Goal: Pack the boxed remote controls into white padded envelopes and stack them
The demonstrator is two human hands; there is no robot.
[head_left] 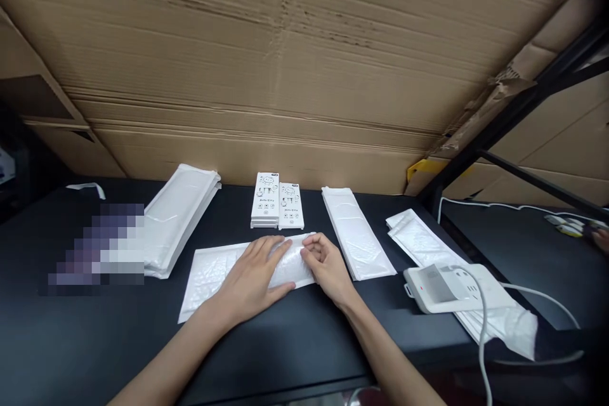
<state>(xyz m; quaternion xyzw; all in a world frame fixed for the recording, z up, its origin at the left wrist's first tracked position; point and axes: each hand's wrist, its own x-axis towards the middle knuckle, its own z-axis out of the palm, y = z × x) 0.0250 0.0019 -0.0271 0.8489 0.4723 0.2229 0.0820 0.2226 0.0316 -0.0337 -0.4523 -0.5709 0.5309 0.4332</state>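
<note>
Left hand [252,276] lies flat on a white padded mailer [209,285], fingers [273,252] spread slightly, palm down. Right hand [330,266] sits at the mailer's right end, fingers [311,247] curled, tips on the top surface. Can't tell if they pinch anything. Hands are close, not touching each other.

Mailer lies flat on a black table [190,361], mid-frame, just above the forearms. Its right part is narrower and looks folded, with a glossy surface under the hands. Can't tell if anything is inside.

From the hands:
- 12 o'clock: two white printed boxes [265,200] [291,208], side by side, just above the mailer.
- 1 o'clock: mailer stack [354,231], just beside the right hand.
- 2 to 3 o'clock: looser mailer pile [419,242], partly under a white plastic device [451,288] with a white cable [483,323].
- 10 o'clock: second mailer stack [178,219], next to a pixelated patch [98,247]. Can't tell what's there.

Behind the table stands a cardboard sheet [285,57]. Black metal frame [504,120] at far right.
</note>
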